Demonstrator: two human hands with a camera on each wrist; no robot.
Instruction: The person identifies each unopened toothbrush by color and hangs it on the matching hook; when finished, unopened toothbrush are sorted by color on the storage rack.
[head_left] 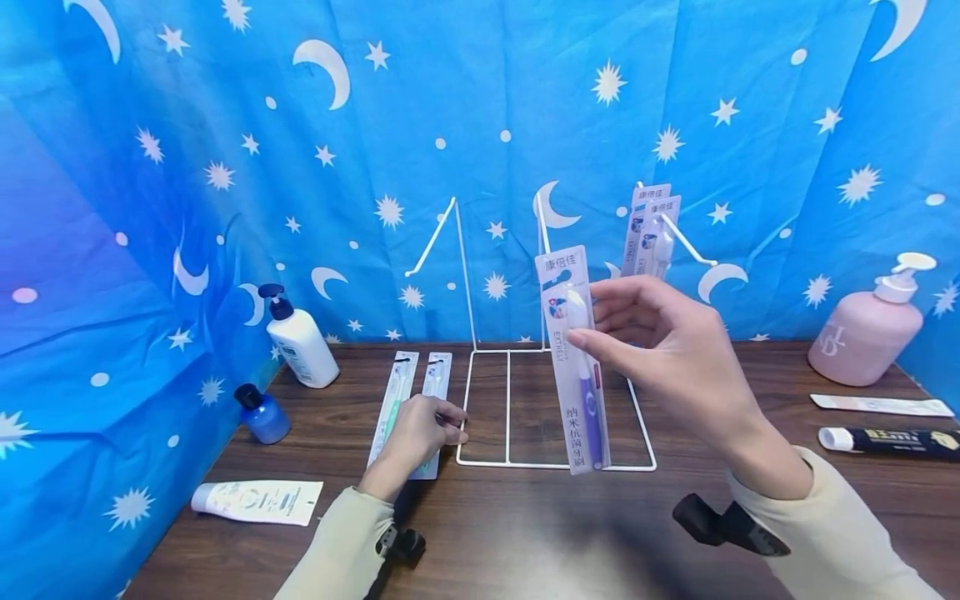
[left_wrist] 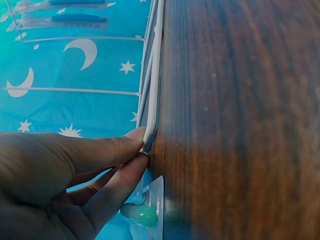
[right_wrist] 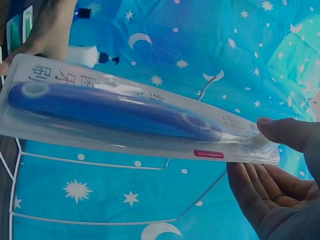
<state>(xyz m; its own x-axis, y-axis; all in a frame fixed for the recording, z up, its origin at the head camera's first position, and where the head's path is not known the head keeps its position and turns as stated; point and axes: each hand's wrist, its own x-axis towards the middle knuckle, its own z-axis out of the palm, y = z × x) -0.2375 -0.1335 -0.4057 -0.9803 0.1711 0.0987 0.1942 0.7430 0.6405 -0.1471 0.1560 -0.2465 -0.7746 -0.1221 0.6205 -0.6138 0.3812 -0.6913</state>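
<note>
My right hand [head_left: 660, 342] pinches a packaged purple toothbrush [head_left: 576, 367] near its upper part, thumb on one side and fingers on the other. It is held upright in front of a white wire rack [head_left: 555, 467]. In the right wrist view the toothbrush pack [right_wrist: 120, 112] spans the frame, its handle pointing away from the hand. My left hand [head_left: 420, 433] pinches the front left corner of the rack's base, seen close in the left wrist view between thumb and fingers [left_wrist: 130, 175]. Two packaged toothbrushes [head_left: 651, 237] hang on the rack's right hook.
Two packaged green toothbrushes [head_left: 393, 392] lie left of the rack, partly under the left hand. Further left stand a white pump bottle [head_left: 306, 350] and a blue bottle [head_left: 264, 417]; a white tube [head_left: 258, 502] lies nearer. At right are a pink pump bottle [head_left: 866, 333] and a black tube [head_left: 892, 440].
</note>
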